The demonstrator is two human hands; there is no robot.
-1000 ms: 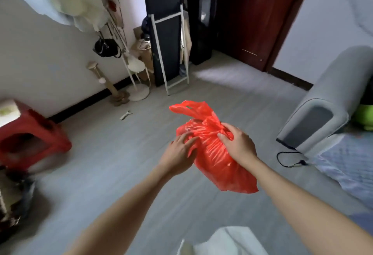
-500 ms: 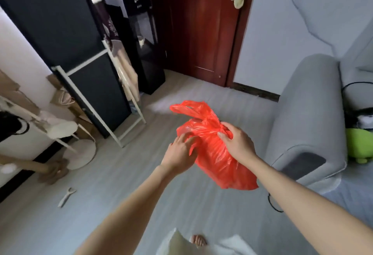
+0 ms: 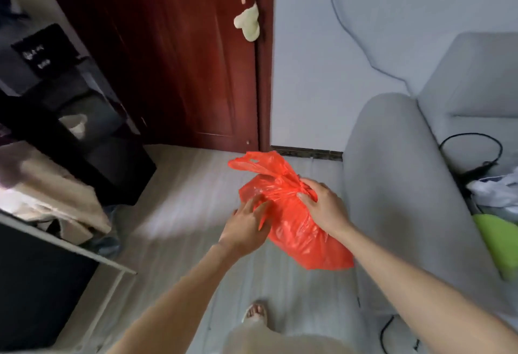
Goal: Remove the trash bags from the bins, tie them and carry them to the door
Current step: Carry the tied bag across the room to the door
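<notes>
Bag: red trash bag (image 3: 291, 224), held in the air above the floor (image 3: 179, 202), neck gathered, handles loose.
Right hand (image 3: 322, 207): clenched round the gathered neck.
Left hand (image 3: 246, 224): fingers relaxed, resting against the bag's side, gripping nothing.
Change: the dark red door (image 3: 168, 53) now fills the view ahead, much nearer than a second ago; grip unchanged.
Meaning: carrying is nearly complete; set-down at the door remains.

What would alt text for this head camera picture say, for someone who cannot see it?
Two bare hands hold a crinkled red plastic trash bag above a grey floor: the right hand grips its gathered neck, the left hand rests its fingers on the bag's side. A dark red wooden door stands ahead, a grey fabric sofa on the right.
</notes>
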